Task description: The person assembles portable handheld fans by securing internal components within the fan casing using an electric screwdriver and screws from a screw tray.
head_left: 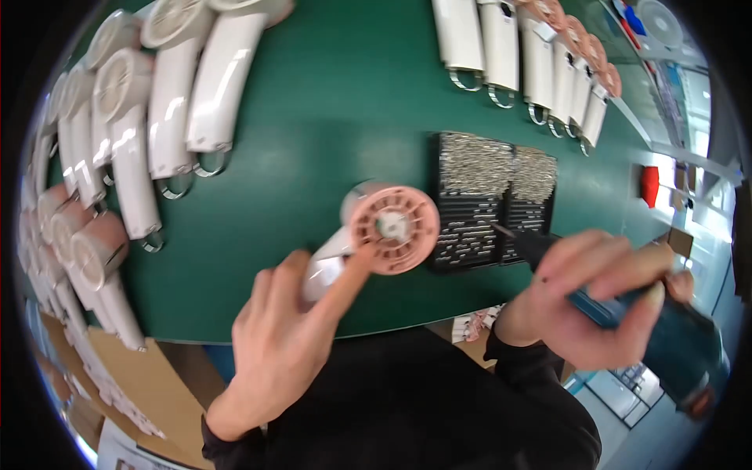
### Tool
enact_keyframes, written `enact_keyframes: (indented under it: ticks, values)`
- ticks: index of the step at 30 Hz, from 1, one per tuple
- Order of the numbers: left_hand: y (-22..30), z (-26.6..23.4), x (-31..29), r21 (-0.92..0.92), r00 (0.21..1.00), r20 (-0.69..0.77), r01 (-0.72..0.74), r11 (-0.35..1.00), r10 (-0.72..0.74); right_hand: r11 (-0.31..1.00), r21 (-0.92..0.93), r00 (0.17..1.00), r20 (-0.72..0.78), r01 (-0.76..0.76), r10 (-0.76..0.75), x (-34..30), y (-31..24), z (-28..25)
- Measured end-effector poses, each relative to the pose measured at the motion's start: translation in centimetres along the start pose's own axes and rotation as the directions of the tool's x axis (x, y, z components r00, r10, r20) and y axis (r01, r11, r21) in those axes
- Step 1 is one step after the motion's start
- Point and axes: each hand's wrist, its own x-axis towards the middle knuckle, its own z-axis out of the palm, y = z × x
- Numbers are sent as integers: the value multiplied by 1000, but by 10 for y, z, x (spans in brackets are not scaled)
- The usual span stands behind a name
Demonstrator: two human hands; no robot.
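Note:
My left hand (278, 341) is closed around the white handle of a small handheld fan (415, 243). One finger reaches onto the fan's round pink head, which faces up with its slotted ring and pale centre showing. My right hand (583, 301), a little blurred, grips a dark teal electric screwdriver (689, 345). The tool lies slanted, its thin bit pointing left over a black screw tray (454, 265). Many small silvery screws fill the tray's far part; others sit in rows nearer to me. Bit and screws look close, but whether they touch I cannot tell.
White handheld fans (133, 172) with wrist loops crowd the left side of the green table (329, 102). Another row of white fans (501, 47) with pink heads lies at the far right. A cardboard box (157, 376) stands below the table's left front edge.

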Motion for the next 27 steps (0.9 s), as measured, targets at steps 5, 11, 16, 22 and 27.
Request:
enact_keyframes:
  ticks: [5, 11, 16, 22, 27]
  values:
    - [2, 6, -2, -6, 999, -5, 42, 999, -42, 997, -35, 997, -25, -72, 72, -11, 17, -18]
    - [7, 10, -5, -4, 998, 0, 59, 998, -59, 996, -24, 996, 18, -86, 86, -17, 29, -33]
    - [6, 8, -6, 10, 998, 4, 66, 998, -66, 995, -5, 995, -1, -104, 104, -18, 29, -29]
    - [5, 7, -5, 1, 998, 2, 67, 998, -67, 992, -46, 993, -32, -114, 113, -15, 28, -25]
    - [4, 6, -4, 13, 998, 13, 55, 998, -55, 995, 1, 995, -16, -98, 98, -15, 31, -27]
